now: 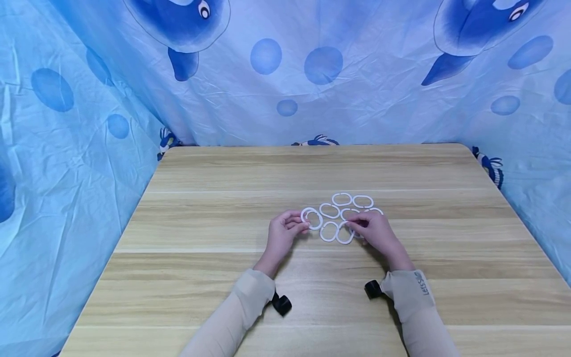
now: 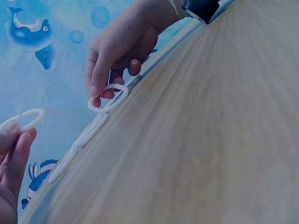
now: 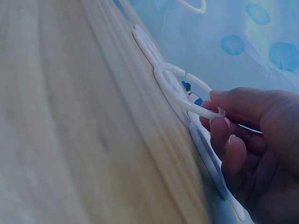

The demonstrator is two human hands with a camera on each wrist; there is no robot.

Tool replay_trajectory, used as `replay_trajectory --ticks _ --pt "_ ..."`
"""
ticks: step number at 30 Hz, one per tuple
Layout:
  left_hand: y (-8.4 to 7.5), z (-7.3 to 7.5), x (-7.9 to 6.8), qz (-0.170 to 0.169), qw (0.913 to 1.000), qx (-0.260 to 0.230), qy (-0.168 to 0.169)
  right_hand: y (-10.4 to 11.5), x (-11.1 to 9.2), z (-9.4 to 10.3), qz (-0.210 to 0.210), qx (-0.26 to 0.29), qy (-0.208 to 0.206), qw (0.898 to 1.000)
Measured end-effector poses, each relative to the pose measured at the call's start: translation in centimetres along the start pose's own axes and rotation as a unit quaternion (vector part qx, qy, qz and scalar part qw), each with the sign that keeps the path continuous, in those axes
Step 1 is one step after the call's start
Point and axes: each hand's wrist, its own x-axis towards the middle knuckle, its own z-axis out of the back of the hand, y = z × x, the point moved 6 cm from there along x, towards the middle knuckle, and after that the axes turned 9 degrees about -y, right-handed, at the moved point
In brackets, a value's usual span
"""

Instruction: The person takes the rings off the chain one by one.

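My left hand (image 1: 282, 234) pinches a white plastic oval link (image 2: 40, 113) between thumb and fingers, raised at the left of a group of similar links. In the head view its outline looks doubled. My right hand (image 1: 378, 232) pinches another white link (image 3: 161, 80), thumb against fingers; the right wrist view shows a small gap in its loop. That link is tilted up, close over the links lying on the table. Several more white links (image 1: 342, 194) lie side by side beyond and between the hands, some partly hidden by the right hand.
The wood-grain table (image 1: 200, 292) extends around the links on all sides. Blue sheets (image 1: 379, 114) printed with whales and bubbles hang behind it and at both sides. Black wrist cameras (image 1: 282, 305) sit at the cuffs of both beige sleeves (image 1: 223, 322).
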Motion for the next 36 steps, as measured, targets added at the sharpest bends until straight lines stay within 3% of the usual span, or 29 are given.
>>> replay_trajectory --ticks 21,36 --pt "0.11 -0.05 0.07 0.002 1.0 0.002 -0.003 -0.47 -0.04 0.44 -0.01 -0.035 0.004 0.999" --pt "0.26 -0.04 0.09 0.002 1.0 0.0 0.0 -0.29 -0.11 0.57 0.011 -0.05 -0.007 0.999"
